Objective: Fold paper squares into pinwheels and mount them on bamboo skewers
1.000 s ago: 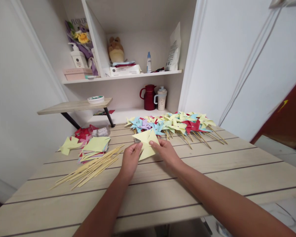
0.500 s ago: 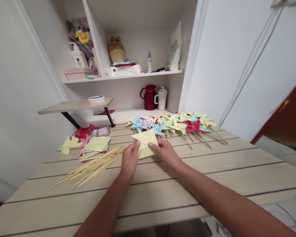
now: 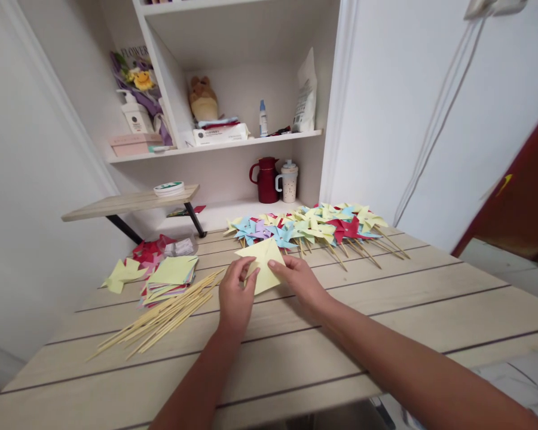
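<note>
A pale yellow paper square (image 3: pixel 264 252) with slits cut in from its corners is held above the table, in front of me. My right hand (image 3: pixel 303 282) pinches its right side, thumb on top and fingers underneath. At the left edge, my left hand (image 3: pixel 235 298) has its fingers curled and its thumb on the paper, closed on that side. Beyond the paper lies a pile of finished pinwheels (image 3: pixel 316 227) in yellow, blue, red and purple on thin sticks. Left of my hands are loose wooden sticks (image 3: pixel 161 316) and a stack of paper squares (image 3: pixel 173 272).
A loose yellow cut paper (image 3: pixel 123 275) and red paper pieces (image 3: pixel 150 251) lie at the left, by a small raised shelf (image 3: pixel 130 201). At the back stand a dark red jug (image 3: pixel 267 182) and a speckled cup (image 3: pixel 289 182). The wooden table (image 3: pixel 412 322) extends right.
My left fingers have shifted on the paper's left side, with thumb and forefinger now more apart. The paper lies flatter, its slits more visible. The view has tilted slightly.
</note>
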Demonstrator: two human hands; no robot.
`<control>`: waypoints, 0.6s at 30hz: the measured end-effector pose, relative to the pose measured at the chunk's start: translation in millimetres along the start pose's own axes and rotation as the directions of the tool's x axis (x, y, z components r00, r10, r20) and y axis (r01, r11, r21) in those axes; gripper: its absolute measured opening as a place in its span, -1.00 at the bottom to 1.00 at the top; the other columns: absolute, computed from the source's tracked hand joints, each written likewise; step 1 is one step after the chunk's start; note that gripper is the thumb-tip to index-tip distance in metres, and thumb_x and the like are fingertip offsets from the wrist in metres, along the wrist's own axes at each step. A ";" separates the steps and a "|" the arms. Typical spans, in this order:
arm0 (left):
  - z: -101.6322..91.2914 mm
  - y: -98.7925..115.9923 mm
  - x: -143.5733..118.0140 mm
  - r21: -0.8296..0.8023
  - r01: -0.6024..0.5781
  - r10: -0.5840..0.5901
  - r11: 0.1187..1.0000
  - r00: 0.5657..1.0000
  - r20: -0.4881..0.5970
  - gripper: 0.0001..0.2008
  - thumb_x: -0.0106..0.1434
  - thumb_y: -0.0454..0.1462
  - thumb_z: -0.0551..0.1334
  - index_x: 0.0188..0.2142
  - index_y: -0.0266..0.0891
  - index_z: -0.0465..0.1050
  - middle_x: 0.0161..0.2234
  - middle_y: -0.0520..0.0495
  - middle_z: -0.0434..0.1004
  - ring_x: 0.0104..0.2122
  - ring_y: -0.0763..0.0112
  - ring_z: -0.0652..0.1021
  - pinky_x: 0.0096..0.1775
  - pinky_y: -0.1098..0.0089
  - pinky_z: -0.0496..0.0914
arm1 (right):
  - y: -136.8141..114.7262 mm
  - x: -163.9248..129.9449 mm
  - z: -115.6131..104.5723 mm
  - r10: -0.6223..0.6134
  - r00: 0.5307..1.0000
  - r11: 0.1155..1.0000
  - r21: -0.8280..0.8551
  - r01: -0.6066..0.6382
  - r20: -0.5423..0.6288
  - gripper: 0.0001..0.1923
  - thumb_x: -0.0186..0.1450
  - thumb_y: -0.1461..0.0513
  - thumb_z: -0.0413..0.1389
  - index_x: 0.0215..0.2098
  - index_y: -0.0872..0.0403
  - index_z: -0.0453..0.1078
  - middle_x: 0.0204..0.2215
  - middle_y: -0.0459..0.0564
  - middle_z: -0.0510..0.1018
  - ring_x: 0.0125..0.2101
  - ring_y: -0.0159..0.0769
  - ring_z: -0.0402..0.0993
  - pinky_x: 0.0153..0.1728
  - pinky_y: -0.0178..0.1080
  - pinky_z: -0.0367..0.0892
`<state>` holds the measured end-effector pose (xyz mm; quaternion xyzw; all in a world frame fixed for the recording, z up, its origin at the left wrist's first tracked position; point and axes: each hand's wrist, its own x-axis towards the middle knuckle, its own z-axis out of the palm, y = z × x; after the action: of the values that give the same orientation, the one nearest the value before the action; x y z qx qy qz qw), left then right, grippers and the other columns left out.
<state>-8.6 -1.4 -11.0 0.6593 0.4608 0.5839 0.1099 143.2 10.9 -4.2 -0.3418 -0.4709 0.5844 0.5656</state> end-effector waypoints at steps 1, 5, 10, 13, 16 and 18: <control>-0.6 -0.4 0.0 0.015 -0.021 0.021 1.000 1.000 0.002 -0.82 0.27 -0.24 0.25 -0.14 -0.13 0.56 -0.29 -0.04 0.56 -0.31 0.37 0.52 -0.24 0.38 0.39 | -0.3 -0.1 0.5 0.015 1.000 1.000 0.003 -0.015 -0.004 -0.61 0.04 0.01 0.35 -0.34 0.16 0.56 -0.45 0.01 0.61 -0.45 -0.30 0.44 -0.37 -0.25 0.29; -2.5 -1.4 0.6 0.029 -0.077 0.077 0.997 0.997 0.000 -0.79 0.31 -0.26 0.20 -0.13 -0.13 0.60 -0.25 -0.07 0.61 -0.23 0.32 0.57 -0.16 0.32 0.42 | -1.7 -0.8 2.3 0.059 0.998 0.998 0.029 -0.059 -0.007 -0.59 0.01 0.03 0.38 -0.31 0.17 0.55 -0.42 0.06 0.63 -0.44 -0.25 0.49 -0.37 -0.22 0.34; -2.2 -2.0 0.2 0.052 -0.099 0.100 0.994 0.995 -0.019 -0.80 0.30 -0.27 0.22 -0.14 -0.12 0.60 -0.27 -0.06 0.62 -0.25 0.31 0.58 -0.15 0.31 0.44 | -0.9 -2.8 3.9 0.084 0.995 0.994 0.062 -0.087 0.045 -0.57 -0.05 0.13 0.42 -0.25 0.16 0.55 -0.33 0.08 0.66 -0.38 -0.22 0.54 -0.29 -0.19 0.39; -0.4 -2.7 -0.7 0.047 -0.085 0.085 0.995 0.996 0.002 -0.74 0.28 -0.29 0.24 -0.05 -0.11 0.55 -0.26 -0.05 0.59 -0.24 0.34 0.56 -0.16 0.34 0.43 | -1.5 -3.2 4.8 0.116 0.993 0.990 0.081 -0.118 0.023 -0.55 -0.08 0.16 0.42 -0.23 0.17 0.55 -0.32 0.10 0.67 -0.37 -0.19 0.56 -0.27 -0.17 0.41; 0.8 -1.8 -1.4 0.026 -0.022 0.023 0.999 0.999 -0.028 -0.61 0.24 -0.27 0.28 0.08 -0.09 0.43 -0.26 -0.03 0.52 -0.34 0.41 0.52 -0.24 0.38 0.42 | -3.6 -2.5 4.5 0.132 0.990 0.987 0.096 -0.126 -0.051 -0.58 -0.05 0.16 0.40 -0.24 0.17 0.54 -0.32 0.13 0.67 -0.36 -0.17 0.57 -0.28 -0.16 0.42; 0.0 0.2 -1.1 0.023 -0.014 0.015 1.000 0.998 -0.053 -0.64 0.24 -0.25 0.28 0.04 -0.10 0.42 -0.28 -0.01 0.49 -0.42 0.45 0.48 -0.29 0.41 0.41 | -4.8 -2.1 3.6 0.133 0.988 0.988 0.095 -0.126 -0.073 -0.60 -0.03 0.16 0.39 -0.26 0.18 0.54 -0.32 0.14 0.67 -0.37 -0.17 0.57 -0.30 -0.17 0.42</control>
<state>-8.4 -2.3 -11.6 0.6481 0.4653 0.5967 0.0857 141.6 7.9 1.2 -0.3688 -0.3982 0.6265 0.5594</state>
